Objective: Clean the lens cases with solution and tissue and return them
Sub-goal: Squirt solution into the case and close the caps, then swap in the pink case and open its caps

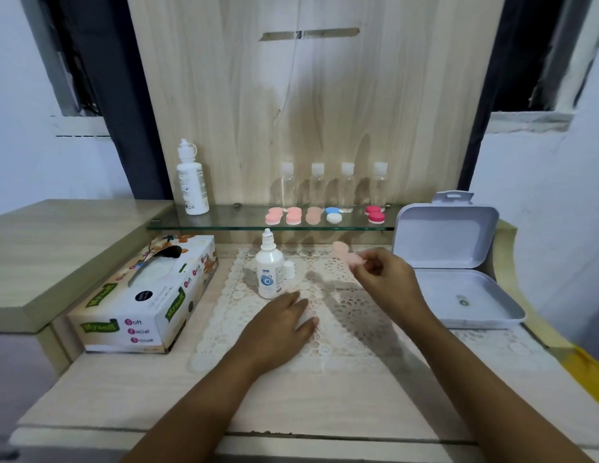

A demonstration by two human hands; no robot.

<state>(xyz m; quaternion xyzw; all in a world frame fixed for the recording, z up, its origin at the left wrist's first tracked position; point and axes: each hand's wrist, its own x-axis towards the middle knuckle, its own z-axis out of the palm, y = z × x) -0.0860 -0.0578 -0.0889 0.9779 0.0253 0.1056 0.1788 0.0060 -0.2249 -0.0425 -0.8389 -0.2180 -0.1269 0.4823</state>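
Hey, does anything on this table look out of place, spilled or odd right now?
Nothing looks spilled or damaged. The small white solution bottle on the lace mat stands uncapped, its white cap beside it. A tiny greenish item lies alone in the open grey plastic box, too small to identify.

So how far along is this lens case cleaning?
Done: the solution bottle is uncapped, cap beside it. In hand: the right hand pinches a peach lens case; the left hand rests on the lace mat. Left, probably: a wipe from the tissue box, then back to the glass shelf.
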